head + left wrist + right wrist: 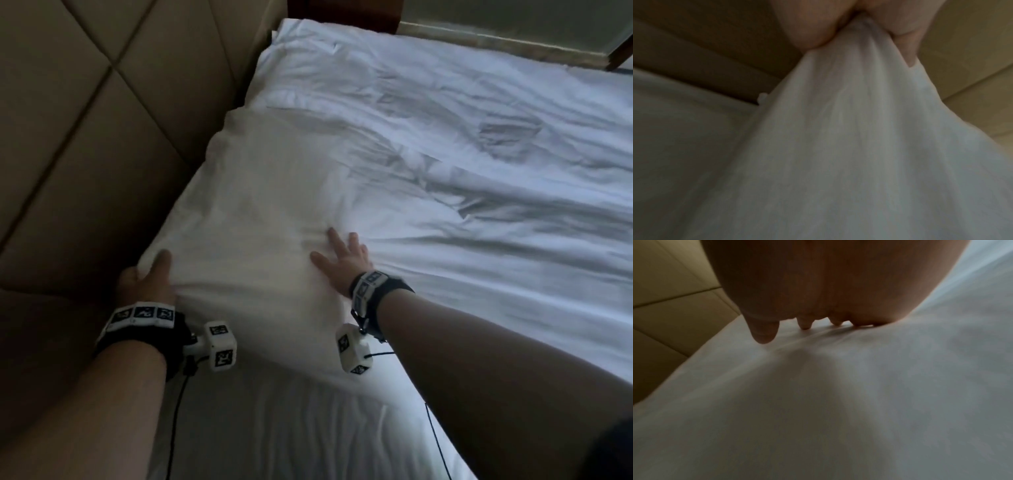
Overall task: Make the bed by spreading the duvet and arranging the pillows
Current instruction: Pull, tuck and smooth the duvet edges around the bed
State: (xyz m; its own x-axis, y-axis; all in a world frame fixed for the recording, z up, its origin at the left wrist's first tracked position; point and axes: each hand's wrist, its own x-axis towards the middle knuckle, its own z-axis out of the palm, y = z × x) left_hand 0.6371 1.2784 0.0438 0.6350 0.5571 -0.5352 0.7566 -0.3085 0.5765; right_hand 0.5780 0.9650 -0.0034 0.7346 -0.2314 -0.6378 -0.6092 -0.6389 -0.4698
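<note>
Now both hands work the near pillow (pixel 260 205) at the head of the bed.

Left hand (pixel 150 277), at about 8 o'clock in the head view, pinches the pillow's near corner, fingers (pixel 807 27) curled into bunched cloth. Right hand (pixel 342 257) lies flat on the pillow, fingers (pixel 764 332) spread. A second pillow (pixel 308 68) sits at 12 o'clock beside the padded headboard (pixel 85 120); the rumpled duvet (pixel 496 171) spreads toward 3 o'clock.

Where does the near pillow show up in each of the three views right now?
Head: the near pillow lies at centre left against the padded headboard, left hand gripping its near corner, right hand flat on it.
Left wrist: the pillow fills the centre, its corner bunched in the fingers.
Right wrist: the pillow fills the lower frame.
Shared landmark: the headboard.
</note>
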